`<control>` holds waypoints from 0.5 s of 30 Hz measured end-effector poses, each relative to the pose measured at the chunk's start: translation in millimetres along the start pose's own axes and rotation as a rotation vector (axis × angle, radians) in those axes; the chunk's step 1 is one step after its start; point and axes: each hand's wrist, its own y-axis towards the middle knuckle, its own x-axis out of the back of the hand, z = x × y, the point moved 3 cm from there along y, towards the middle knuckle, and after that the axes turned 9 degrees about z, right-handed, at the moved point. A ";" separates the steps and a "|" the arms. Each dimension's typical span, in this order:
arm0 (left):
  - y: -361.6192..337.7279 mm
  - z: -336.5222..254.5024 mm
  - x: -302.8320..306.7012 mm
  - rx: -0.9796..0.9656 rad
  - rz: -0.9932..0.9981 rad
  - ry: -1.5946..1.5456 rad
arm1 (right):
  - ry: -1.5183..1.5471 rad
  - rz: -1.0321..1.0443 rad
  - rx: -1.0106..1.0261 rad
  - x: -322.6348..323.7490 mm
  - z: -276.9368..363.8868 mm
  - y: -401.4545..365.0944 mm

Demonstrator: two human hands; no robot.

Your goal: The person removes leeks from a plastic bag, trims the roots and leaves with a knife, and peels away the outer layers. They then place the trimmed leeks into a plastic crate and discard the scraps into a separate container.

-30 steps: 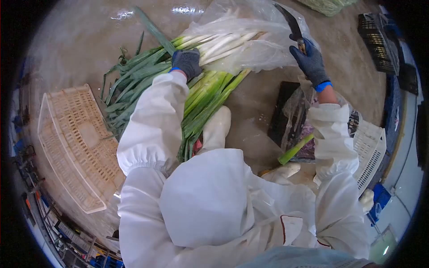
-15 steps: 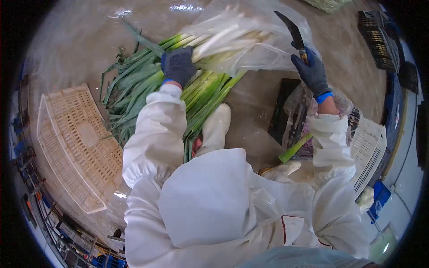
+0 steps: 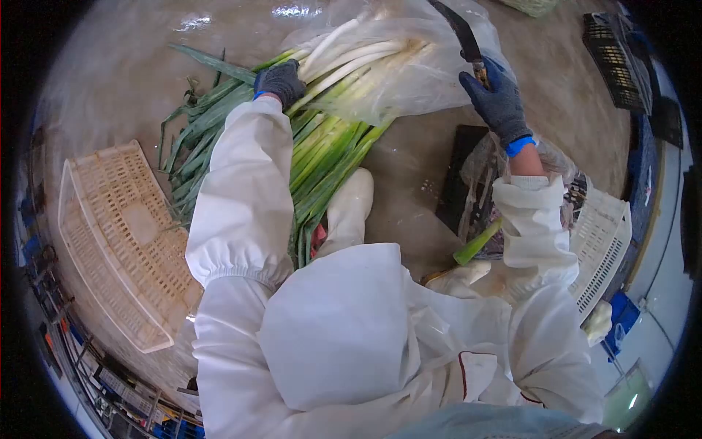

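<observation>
A pile of leeks [image 3: 329,146] lies on the wet floor, its green leaves to the left and its white ends to the right under a clear plastic sheet [image 3: 424,80]. My left hand [image 3: 281,83], in a dark blue-grey glove, is closed round leek stalks at the pile's upper part. In my right hand [image 3: 494,99], gloved the same way, is a knife [image 3: 462,33] with a curved dark blade pointing up and left. This hand is just right of the plastic, and its fingers wrap the handle.
A cream plastic crate [image 3: 128,227] stands at the left. To the right are a black crate [image 3: 461,172], a white crate [image 3: 601,245] and a loose leek piece [image 3: 477,243]. Another black crate [image 3: 614,62] is at upper right. My white boot [image 3: 349,208] stands below the pile.
My left hand has moved up and left along the leeks, and some white stalks have shifted. My right hand and the knife have moved slightly up and left.
</observation>
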 end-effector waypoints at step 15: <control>11.6 -3.1 -7.9 -0.237 0.475 -0.480 | 0.094 0.121 -0.230 -18.6 0.9 -20.9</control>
